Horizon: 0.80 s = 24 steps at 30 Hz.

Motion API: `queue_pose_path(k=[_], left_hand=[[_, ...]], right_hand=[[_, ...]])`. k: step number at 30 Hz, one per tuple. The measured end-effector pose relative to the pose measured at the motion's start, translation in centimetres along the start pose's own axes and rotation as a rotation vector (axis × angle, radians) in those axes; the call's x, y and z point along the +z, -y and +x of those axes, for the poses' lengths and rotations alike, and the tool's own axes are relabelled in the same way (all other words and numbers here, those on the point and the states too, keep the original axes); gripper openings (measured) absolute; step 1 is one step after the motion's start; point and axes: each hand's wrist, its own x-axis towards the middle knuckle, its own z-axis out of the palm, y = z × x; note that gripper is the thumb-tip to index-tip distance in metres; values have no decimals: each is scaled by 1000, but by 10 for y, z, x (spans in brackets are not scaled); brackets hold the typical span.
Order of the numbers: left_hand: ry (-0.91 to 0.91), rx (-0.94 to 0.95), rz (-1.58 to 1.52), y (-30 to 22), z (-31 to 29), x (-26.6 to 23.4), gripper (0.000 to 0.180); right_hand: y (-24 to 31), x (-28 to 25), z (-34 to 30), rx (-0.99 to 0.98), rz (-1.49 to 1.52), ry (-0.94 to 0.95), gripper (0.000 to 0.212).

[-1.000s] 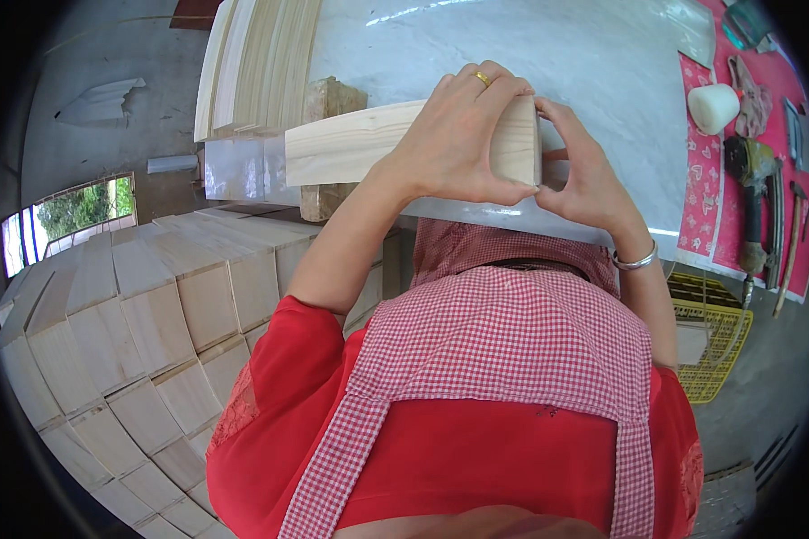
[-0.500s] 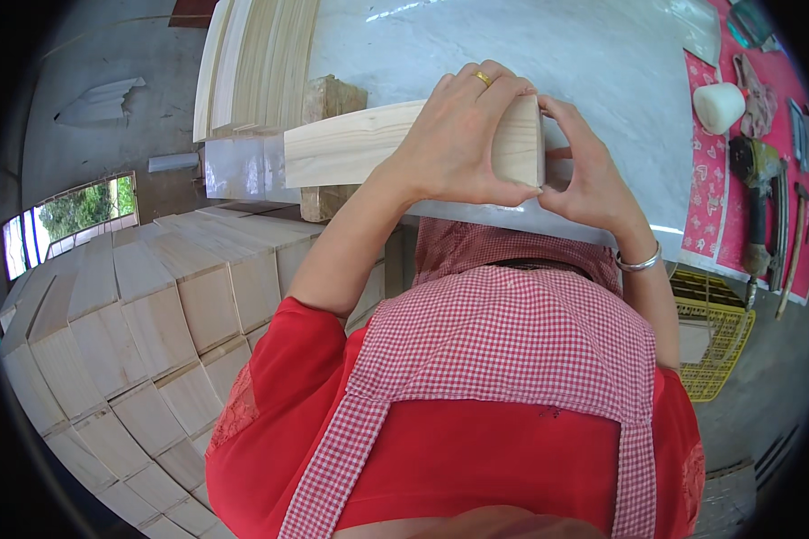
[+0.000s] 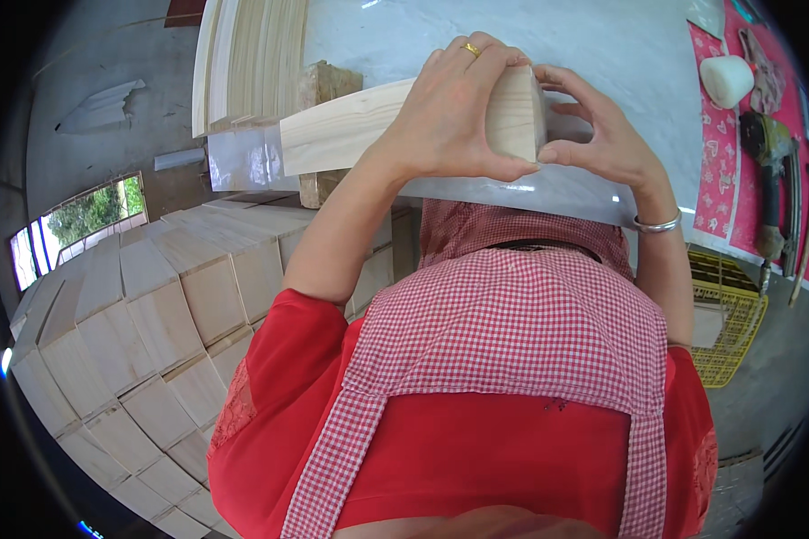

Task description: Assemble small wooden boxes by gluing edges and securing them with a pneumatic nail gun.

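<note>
A pale wooden plank (image 3: pixel 351 133) lies across the near edge of a white worktable (image 3: pixel 602 54), its left part reaching past the table corner. My left hand (image 3: pixel 454 112), with a gold ring, is closed over the plank's right end from above. My right hand (image 3: pixel 602 135) presses against the plank's end face (image 3: pixel 515 112) with thumb and fingers around it. A silver bangle sits on my right wrist. My red top and checked apron fill the lower part of the view.
Stacked pale wooden boxes (image 3: pixel 144 314) stand at my left. More planks (image 3: pixel 252 54) lie piled at the table's far left. A white cup (image 3: pixel 726 79) and hand tools (image 3: pixel 768 180) rest on a red cloth at right. A yellow wire basket (image 3: pixel 728 332) sits below.
</note>
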Motion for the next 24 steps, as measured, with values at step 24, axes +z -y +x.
queue_pose_path(k=[24], left_hand=[[15, -22, -1, -4, 3, 1, 85]], right_hand=[[6, 8, 0, -148, 0, -100, 92]])
